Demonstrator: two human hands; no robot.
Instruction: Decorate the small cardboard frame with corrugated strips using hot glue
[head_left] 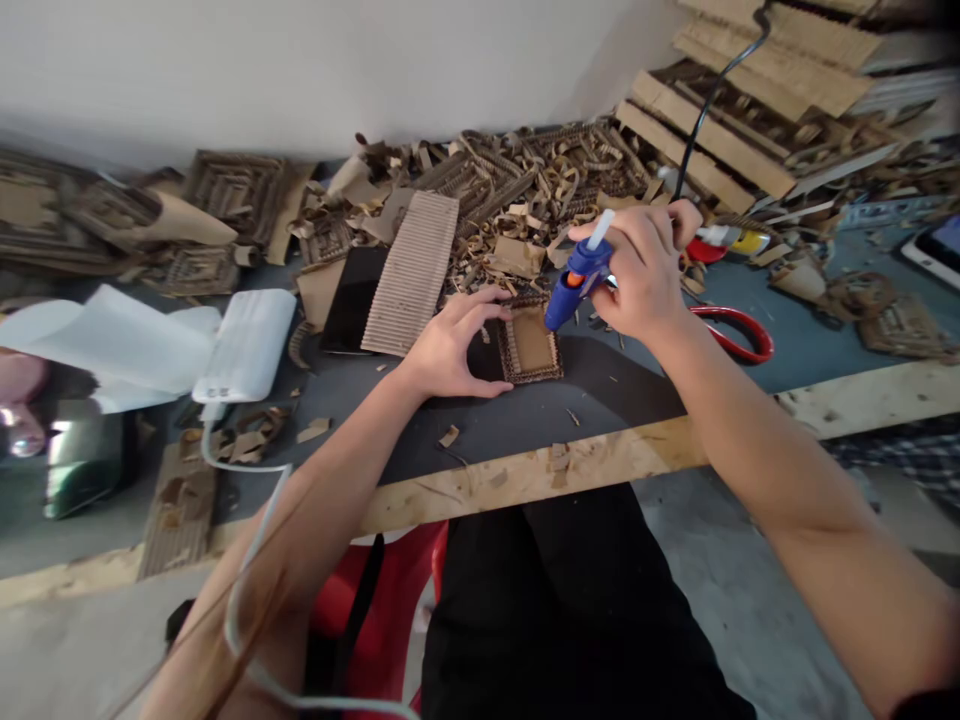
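A small rectangular cardboard tray point(535, 340) with walls of corrugated strips lies on the dark tabletop in front of me. My left hand point(461, 345) braces it from the left, fingertips at its upper left corner and thumb at its lower left. In my right hand point(641, 260) is a blue hot glue gun point(576, 283), held with the nozzle pointing down at the tray's right wall. A whitish glue stick point(601, 229) sticks out of the gun's back end. The trigger is hidden by my fingers.
Cardboard scraps point(517, 250) heap up behind the tray. A corrugated sheet point(412, 270) overlaps a black flat device point(352, 300). Left stands a white power bank point(246, 345) with a cable point(259, 540) crossing my left arm. Red-handled scissors point(739, 335) lie right; a black cord point(701, 115) hangs above.
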